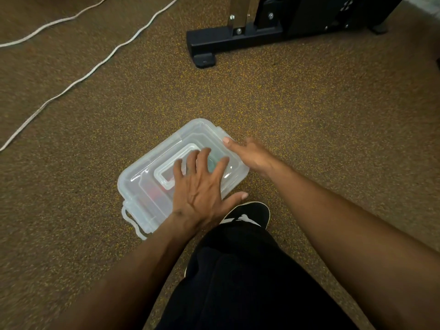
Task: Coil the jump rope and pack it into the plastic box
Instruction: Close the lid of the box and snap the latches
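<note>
A clear plastic box (142,177) lies on the speckled floor with its lid on. My left hand (200,186) presses flat on the lid, fingers spread over the recessed handle (166,172). My right hand (250,153) holds the box's right end, thumb on the lid's edge and fingers hidden down the side. Faint red and green shapes show through the plastic, too blurred to name. The latch (133,222) at the box's near-left end hangs loose.
Two strands of white cord (78,79) run across the floor at the upper left. The black base of a gym machine (238,41) stands at the top. My black-trousered leg and black-and-white shoe (247,215) are just below the box.
</note>
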Motion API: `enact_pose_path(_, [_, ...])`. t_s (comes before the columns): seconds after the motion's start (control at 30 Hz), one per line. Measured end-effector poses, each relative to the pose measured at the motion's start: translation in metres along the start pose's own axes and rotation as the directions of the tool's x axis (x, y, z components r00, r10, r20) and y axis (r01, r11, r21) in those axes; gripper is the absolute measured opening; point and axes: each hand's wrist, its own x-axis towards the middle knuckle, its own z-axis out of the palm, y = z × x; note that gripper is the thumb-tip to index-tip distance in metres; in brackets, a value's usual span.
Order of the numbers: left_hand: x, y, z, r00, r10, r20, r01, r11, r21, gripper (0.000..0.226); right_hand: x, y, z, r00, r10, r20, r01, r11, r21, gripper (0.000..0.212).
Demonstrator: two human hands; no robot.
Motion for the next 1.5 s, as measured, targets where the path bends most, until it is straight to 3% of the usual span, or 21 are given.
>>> enact_pose_path(0.1, [0.015, -0.008, 0.007, 0.987, -0.011, 0.161, 0.008, 1.000, 0.017, 0.118, 0.000, 0.003, 0.000, 0.991, 0.037, 0.132, -0.064, 0.976, 0.207, 0.070])
enact_pose_path(0.17, [0.018, -0.010, 0.013, 0.978, -0.005, 0.208, -0.001, 1.000, 0.031, 0.119, 0.004, 0.004, 0.000, 0.996, 0.027, 0.084, -0.047, 0.966, 0.256, 0.065])
enact_pose_path(0.2, [0.018, -0.010, 0.015, 0.977, -0.005, 0.212, -0.002, 0.999, 0.034, 0.118, 0.007, 0.005, 0.000, 1.000, 0.006, 0.012, -0.008, 0.975, 0.220, 0.073])
enact_pose_path(0.27, [0.017, -0.010, 0.016, 0.977, -0.011, 0.211, 0.000, 0.999, 0.049, 0.115, 0.005, 0.001, 0.000, 0.981, -0.118, -0.154, 0.112, 0.993, -0.045, 0.080])
enact_pose_path(0.33, [0.017, -0.010, 0.017, 0.979, -0.015, 0.206, 0.003, 0.998, 0.057, 0.114, -0.002, 0.002, 0.005, 0.929, -0.287, -0.235, 0.208, 0.928, -0.309, 0.061])
enact_pose_path(0.37, [0.017, -0.010, 0.017, 0.980, -0.015, 0.200, 0.004, 0.998, 0.055, 0.114, -0.006, 0.003, 0.007, 0.913, -0.330, -0.238, 0.232, 0.904, -0.359, 0.056])
enact_pose_path(0.6, [0.017, -0.009, 0.018, 0.980, -0.019, 0.198, 0.011, 0.999, 0.043, 0.114, -0.004, 0.011, 0.007, 0.929, -0.320, -0.187, 0.265, 0.927, -0.266, 0.052])
enact_pose_path(1.1, [0.017, -0.008, 0.019, 0.982, -0.024, 0.189, 0.017, 0.999, 0.042, 0.113, -0.012, 0.003, 0.013, 0.877, -0.409, -0.254, 0.267, 0.851, -0.452, 0.033])
enact_pose_path(1.4, [0.016, -0.009, 0.016, 0.979, -0.021, 0.203, 0.019, 1.000, 0.013, 0.119, -0.036, 0.007, 0.010, 0.907, -0.399, -0.136, 0.308, 0.848, -0.431, 0.054])
enact_pose_path(1.47, [0.015, -0.012, 0.011, 0.977, -0.007, 0.213, 0.026, 0.996, -0.088, 0.120, -0.048, 0.011, 0.014, 0.896, -0.438, -0.076, 0.349, 0.799, -0.489, 0.057])
enact_pose_path(1.5, [0.013, -0.016, 0.006, 0.979, 0.003, 0.205, 0.044, 0.974, -0.224, 0.117, -0.054, 0.014, 0.016, 0.879, -0.474, -0.058, 0.373, 0.757, -0.537, 0.056])
